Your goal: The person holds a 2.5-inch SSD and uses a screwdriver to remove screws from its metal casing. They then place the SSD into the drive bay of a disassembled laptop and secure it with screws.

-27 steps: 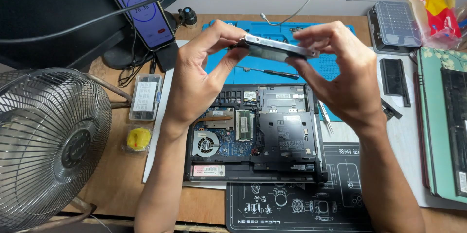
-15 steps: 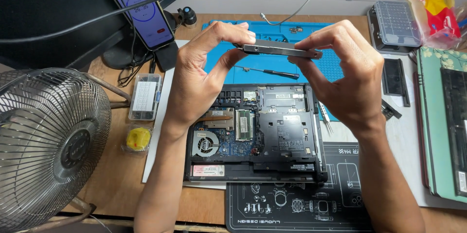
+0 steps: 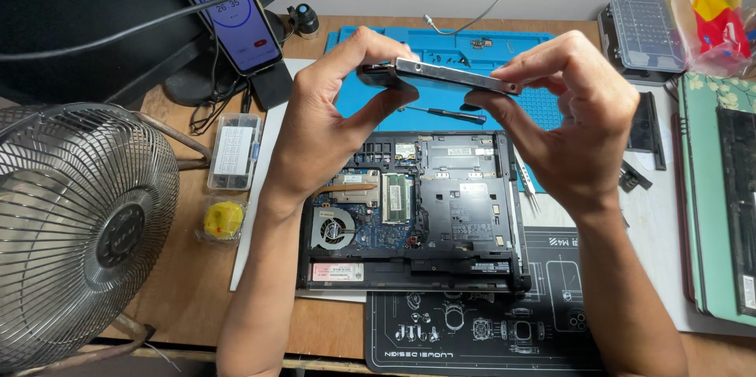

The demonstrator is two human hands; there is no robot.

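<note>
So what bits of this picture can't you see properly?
- Flat metal drive, head view: seen edge-on; both hands cover its ends, so its faces are hidden.
- Open laptop: the left hand and right hand hide its top corners.
- Fan: cut off by the left edge.
- Small screws on the blue mat: too small to count.

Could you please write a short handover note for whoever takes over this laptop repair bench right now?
Left hand: grip on the left end of the drive caddy.
Right hand: grip on its right end; the caddy is held level, in the air, above the opened laptop.
Done: bottom cover off, fan and board exposed, caddy out of the laptop.
Left: caddy not yet set down. A screwdriver lies on the blue mat behind it.
</note>
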